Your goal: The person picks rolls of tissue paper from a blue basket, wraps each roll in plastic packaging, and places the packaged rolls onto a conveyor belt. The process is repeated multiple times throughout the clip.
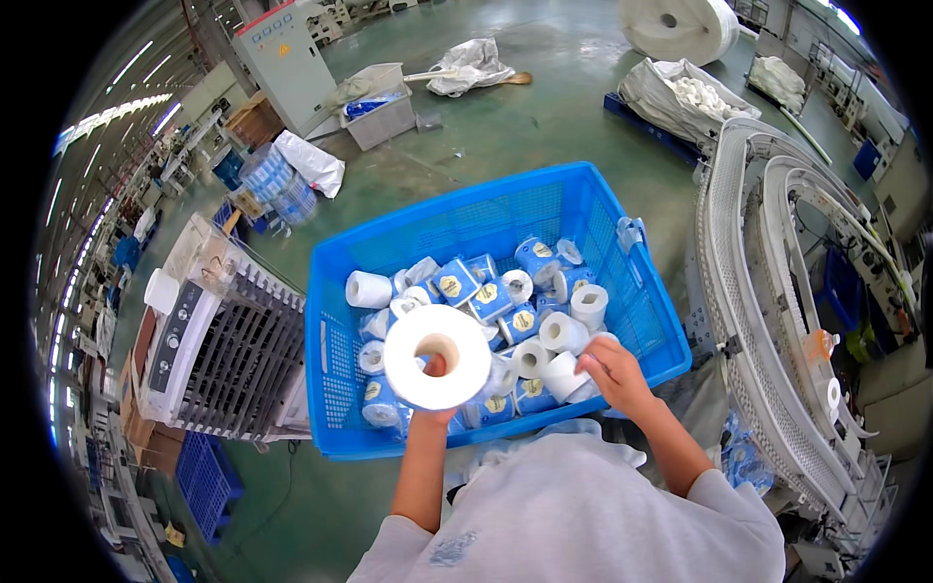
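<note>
White roll (437,324) gripped in left hand (439,416); right hand (617,374) half-curled by bare roll (561,377), grip unclear. Likely picking step; next needs steady hold.

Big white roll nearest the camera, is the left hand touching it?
Touching: head view shows the left hand holding up the roll, a finger showing in its hole.

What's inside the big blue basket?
The blue basket holds a heap of blue-wrapped rolls and plain white rolls. The raised roll in your left hand hides some, and the top layer covers whatever lies deeper.
</note>
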